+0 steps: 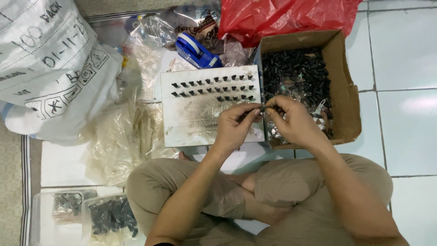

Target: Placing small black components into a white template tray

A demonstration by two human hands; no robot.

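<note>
A small dark part was pinched between two hands over a white board, as seen from the head camera.

In the head view, the left hand (234, 125) and the right hand (293, 120) were brought together fingertip to fingertip, both closed narrowly on one small dark part (263, 110) held above the right edge of the white perforated board (205, 123). Two rows of similar black pieces (214, 86) were seated in the board's upper holes. Just beside it, a cardboard box (348, 95) filled with loose black parts was set on the tiled floor (405, 68). A blue tape dispenser (195, 50) was lying behind the board.
</note>
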